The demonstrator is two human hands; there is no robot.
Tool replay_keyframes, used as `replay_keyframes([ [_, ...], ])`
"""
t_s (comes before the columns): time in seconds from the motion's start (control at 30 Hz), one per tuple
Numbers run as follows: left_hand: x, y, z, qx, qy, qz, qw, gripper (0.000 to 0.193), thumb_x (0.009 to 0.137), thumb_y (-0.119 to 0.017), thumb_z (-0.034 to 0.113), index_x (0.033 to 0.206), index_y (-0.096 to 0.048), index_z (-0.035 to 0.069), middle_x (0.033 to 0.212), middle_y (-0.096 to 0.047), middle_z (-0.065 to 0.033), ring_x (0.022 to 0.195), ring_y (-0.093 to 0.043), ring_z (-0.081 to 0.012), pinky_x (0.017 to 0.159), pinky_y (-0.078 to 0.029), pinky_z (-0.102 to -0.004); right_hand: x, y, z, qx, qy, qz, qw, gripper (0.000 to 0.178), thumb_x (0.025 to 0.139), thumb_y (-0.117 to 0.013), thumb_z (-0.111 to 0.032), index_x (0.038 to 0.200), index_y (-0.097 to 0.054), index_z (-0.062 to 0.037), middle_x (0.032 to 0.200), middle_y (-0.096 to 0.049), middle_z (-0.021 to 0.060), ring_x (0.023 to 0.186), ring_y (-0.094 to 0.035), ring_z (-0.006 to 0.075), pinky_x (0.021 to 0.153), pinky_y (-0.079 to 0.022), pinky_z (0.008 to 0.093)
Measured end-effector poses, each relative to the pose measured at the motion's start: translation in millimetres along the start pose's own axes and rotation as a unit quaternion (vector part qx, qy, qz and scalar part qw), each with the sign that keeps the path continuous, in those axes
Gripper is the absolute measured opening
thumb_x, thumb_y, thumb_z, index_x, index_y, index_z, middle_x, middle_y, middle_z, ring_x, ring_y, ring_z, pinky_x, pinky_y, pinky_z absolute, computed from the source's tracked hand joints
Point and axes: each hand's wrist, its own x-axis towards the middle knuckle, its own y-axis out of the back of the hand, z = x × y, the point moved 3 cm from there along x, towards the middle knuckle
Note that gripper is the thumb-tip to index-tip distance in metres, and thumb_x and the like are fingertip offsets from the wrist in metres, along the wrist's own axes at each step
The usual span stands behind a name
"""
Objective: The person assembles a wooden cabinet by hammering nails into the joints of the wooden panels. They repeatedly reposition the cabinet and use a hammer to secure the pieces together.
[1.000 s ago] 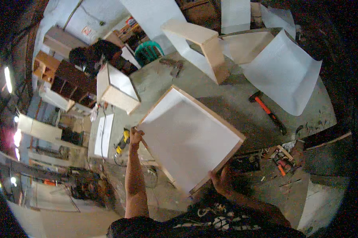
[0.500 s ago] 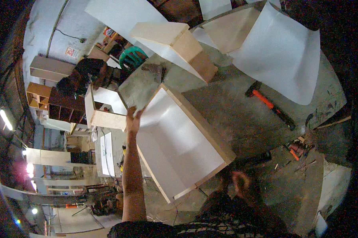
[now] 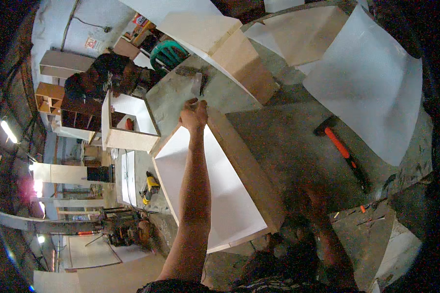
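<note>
An open box (image 3: 247, 166) of pale wood with a white lining lies tilted in front of me. At its far corner my left hand (image 3: 194, 116) has its fingers curled over the rim, the arm crossing above the white inside. My right hand (image 3: 313, 199) is low beside the box's near right end, dark and smeared, so its fingers cannot be made out. Right of the box, on the grey floor, lies a hammer (image 3: 338, 144) with a dark head and an orange and black handle.
Beyond stand a long pale wooden box (image 3: 242, 61) and a curved white sheet (image 3: 371, 83). A co-worker (image 3: 100, 80) bends over a smaller open box (image 3: 132, 140) at the left. A yellow and black power tool (image 3: 150, 188) and a green chair (image 3: 167, 54) are nearby.
My left hand has moved from the box's left edge rightward and away to its far corner. My right hand has shifted up and to the right. The view has shifted.
</note>
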Motion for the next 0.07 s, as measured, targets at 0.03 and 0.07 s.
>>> replay_keyframes([
  [0.03, -0.4, -2.2, 0.4, -0.006, 0.008, 0.005, 1.000, 0.047, 0.073, -0.071, 0.037, 0.110, -0.071, 0.010, 0.093, -0.074, -0.0110, 0.097, -0.066, -0.0294, 0.106, -0.029, -0.0408, -6.5, -4.6, 6.7, 0.025, -0.076, -0.054, 0.995, 0.051, 0.089, -0.069, -0.031, 0.134, -0.061, -0.0103, 0.125, -0.066, 0.0151, 0.111, -0.063, 0.0229, 0.095, -0.050, 0.0403],
  [0.07, -1.2, -3.7, 0.5, -0.020, 0.013, 0.011, 1.000, 0.046, 0.073, -0.071, 0.037, 0.110, -0.071, 0.009, 0.094, -0.074, -0.0106, 0.096, -0.066, -0.0291, 0.106, -0.029, -0.0409, -40.5, -9.7, -5.2, 0.027, -0.078, -0.060, 0.995, 0.051, 0.089, -0.069, -0.031, 0.134, -0.061, -0.0103, 0.125, -0.066, 0.0151, 0.111, -0.063, 0.0229, 0.095, -0.050, 0.0403],
])
